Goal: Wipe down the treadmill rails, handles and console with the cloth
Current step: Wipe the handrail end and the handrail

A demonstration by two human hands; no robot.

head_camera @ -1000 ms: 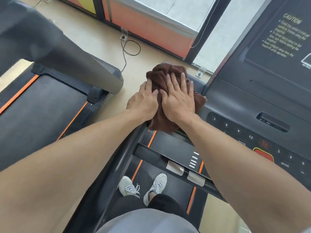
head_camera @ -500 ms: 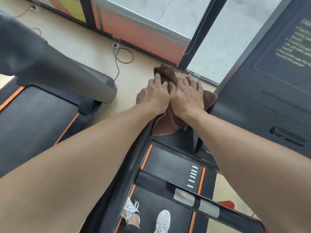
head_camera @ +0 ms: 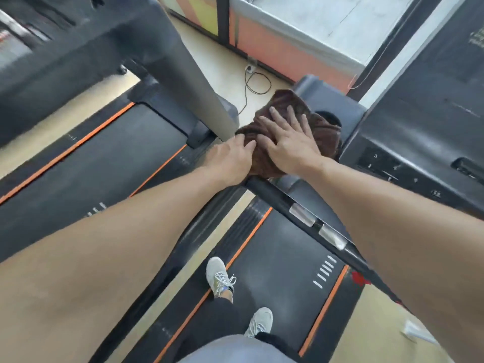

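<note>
Two treadmills stand side by side on beige floor; left hand (head_camera: 233, 159) and right hand (head_camera: 288, 140) press flat on brown cloth (head_camera: 324, 137).

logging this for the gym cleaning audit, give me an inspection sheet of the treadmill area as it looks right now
surface: treadmill belt, black with orange stripes; the person's two grey shoes stand on it.
job's things: brown cloth bunched at the console's left corner; console with number keys; crossbar handle with silver pads.
clutter: small red item by the belt's right edge, too blurred to identify.
hands: left hand at the cloth's near edge, grip unclear; right hand pressed flat on the cloth, fingers spread.
cables: black cord looped on the floor from a socket.
surroundings: second treadmill to the left; orange wall panel ahead.
</note>
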